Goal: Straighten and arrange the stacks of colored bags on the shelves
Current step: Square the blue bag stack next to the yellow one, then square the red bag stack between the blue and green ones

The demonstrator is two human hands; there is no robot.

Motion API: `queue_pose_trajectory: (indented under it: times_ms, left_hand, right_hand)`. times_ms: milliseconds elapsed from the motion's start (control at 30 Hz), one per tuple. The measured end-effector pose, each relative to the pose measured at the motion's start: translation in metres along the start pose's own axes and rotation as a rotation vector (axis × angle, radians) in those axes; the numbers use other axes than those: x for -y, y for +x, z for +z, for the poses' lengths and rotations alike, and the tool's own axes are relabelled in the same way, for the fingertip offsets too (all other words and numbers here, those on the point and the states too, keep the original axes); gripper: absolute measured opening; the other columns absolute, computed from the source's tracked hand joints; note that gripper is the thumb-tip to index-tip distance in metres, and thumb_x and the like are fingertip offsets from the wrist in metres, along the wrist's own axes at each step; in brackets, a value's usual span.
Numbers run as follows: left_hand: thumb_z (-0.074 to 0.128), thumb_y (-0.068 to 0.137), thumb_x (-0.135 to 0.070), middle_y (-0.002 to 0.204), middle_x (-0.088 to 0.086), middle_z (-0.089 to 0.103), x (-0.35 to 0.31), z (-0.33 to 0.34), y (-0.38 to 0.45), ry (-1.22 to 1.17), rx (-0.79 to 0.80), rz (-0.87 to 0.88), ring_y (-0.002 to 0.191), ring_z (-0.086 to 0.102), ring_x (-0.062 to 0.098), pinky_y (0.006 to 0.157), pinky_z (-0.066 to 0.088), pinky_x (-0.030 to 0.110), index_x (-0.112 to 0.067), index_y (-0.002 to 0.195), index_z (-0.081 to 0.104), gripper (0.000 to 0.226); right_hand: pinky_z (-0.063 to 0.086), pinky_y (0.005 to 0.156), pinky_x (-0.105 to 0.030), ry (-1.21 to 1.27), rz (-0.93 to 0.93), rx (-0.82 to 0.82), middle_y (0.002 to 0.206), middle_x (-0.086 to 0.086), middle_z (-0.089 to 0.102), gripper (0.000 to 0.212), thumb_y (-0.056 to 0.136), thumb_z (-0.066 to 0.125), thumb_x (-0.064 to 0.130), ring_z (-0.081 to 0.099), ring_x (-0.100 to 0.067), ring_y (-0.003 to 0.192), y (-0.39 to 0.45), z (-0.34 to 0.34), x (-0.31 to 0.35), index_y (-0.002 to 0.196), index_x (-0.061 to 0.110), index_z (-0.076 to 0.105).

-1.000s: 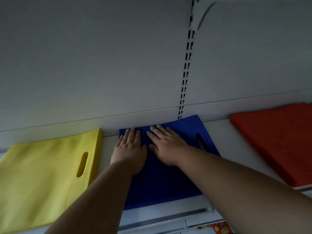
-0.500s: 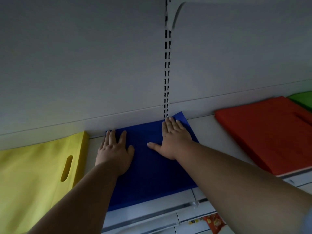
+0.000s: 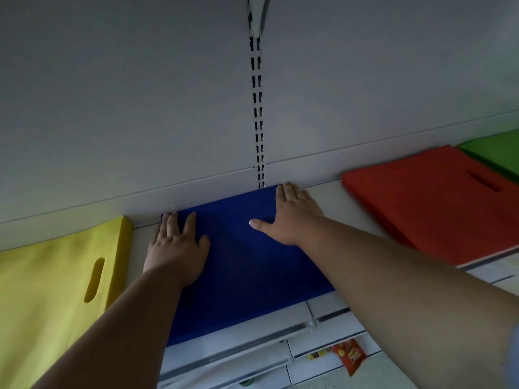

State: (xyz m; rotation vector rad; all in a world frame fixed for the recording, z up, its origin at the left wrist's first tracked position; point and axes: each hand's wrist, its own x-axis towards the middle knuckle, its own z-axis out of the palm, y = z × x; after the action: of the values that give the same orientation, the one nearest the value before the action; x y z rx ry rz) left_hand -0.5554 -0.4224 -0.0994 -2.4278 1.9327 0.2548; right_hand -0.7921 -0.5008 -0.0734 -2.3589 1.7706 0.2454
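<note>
Left hand: the left hand (image 3: 177,248) lies palm-down on the near-left part of the blue stack (image 3: 241,265), fingers straight and flat, tips up by the stack's far-left corner. No curl, no pinch, just pressing on top.

Right hand: the right hand (image 3: 292,217) is flat too, fingers stretched out along the stack's right edge with the tips reaching the far-right corner, thumb (image 3: 259,223) splayed out to the left across the blue fabric. Nothing gripped here either.

Blue stack: sits in the middle of the white shelf (image 3: 323,192), its back edge right up against the rear panel (image 3: 140,108), roughly under the slotted upright (image 3: 257,113). Its front edge comes close to the shelf lip.

Yellow stack: the yellow stack (image 3: 50,299) is to the left, apart from the blue one with a strip of shelf between them. Its handle cutout (image 3: 94,279) faces the blue side.

Red stack: the red stack (image 3: 438,203) is off to the right, well apart from the blue, turned at a bit of an angle, handle slot visible on top.

Green stack: a corner of a green stack (image 3: 497,153) pokes in at the far right, just behind the red one.

Lower down: an orange snack packet (image 3: 349,356) shows on a lower level below the shelf's front rail (image 3: 238,346).
</note>
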Motion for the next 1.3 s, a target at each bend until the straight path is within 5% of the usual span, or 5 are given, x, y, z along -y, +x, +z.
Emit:
queue_pose_trajectory:
  times_ms: [233, 433, 767, 1067, 1300]
  left_hand:
    - [0.017, 0.098, -0.056, 0.163, 0.012, -0.010, -0.002, -0.005, -0.003, -0.009, 0.017, 0.002, 0.150, -0.011, 0.026, 0.122, 0.003, 0.041, -0.026, 0.156, -0.005, 0.068]
    - [0.018, 0.098, -0.054, 0.163, 0.013, -0.008, -0.004, -0.004, -0.001, 0.010, 0.022, 0.005, 0.150, -0.009, 0.026, 0.122, 0.003, 0.041, -0.025, 0.156, -0.004, 0.068]
    - [0.014, 0.100, -0.052, 0.163, 0.011, -0.006, -0.011, -0.006, -0.037, 0.127, -0.057, 0.113, 0.151, -0.007, 0.024, 0.123, 0.000, 0.038, -0.015, 0.157, 0.002, 0.069]
    - [-0.010, 0.084, -0.066, 0.161, 0.003, -0.018, -0.006, 0.019, -0.101, 0.071, -0.079, 0.217, 0.147, -0.020, 0.017, 0.119, -0.010, 0.033, -0.026, 0.155, -0.011, 0.081]
    - [-0.010, 0.085, -0.066, 0.158, 0.001, -0.024, -0.007, 0.018, -0.101, 0.086, -0.073, 0.220, 0.146, -0.024, 0.016, 0.118, -0.012, 0.032, -0.027, 0.153, -0.017, 0.078]
  right_hand:
    - [0.000, 0.122, -0.041, -0.027, 0.016, 0.049, 0.163, -0.015, -0.005, 0.100, 0.089, 0.017, 0.077, -0.004, -0.026, 0.151, -0.004, -0.021, 0.002, 0.155, 0.005, -0.003]
    - [-0.007, 0.122, -0.038, 0.027, -0.314, -0.097, 0.163, -0.007, -0.015, 0.070, 0.104, 0.020, 0.050, -0.018, -0.020, 0.149, -0.073, 0.021, 0.048, 0.155, 0.011, -0.005]
    - [-0.009, 0.121, -0.037, 0.035, -0.314, -0.056, 0.162, -0.004, -0.017, 0.070, 0.102, 0.012, 0.055, -0.021, -0.017, 0.148, -0.077, 0.045, 0.054, 0.155, 0.015, -0.008]
    - [-0.010, 0.121, -0.040, -0.070, -0.395, 0.007, 0.161, -0.006, -0.022, 0.078, 0.097, 0.011, 0.063, -0.025, -0.018, 0.146, -0.076, 0.035, 0.035, 0.154, 0.016, -0.014]
    - [-0.009, 0.121, -0.040, -0.036, -0.196, -0.094, 0.158, -0.012, -0.029, 0.097, 0.087, 0.012, 0.079, -0.030, -0.024, 0.145, -0.086, 0.035, -0.023, 0.154, 0.014, -0.016]
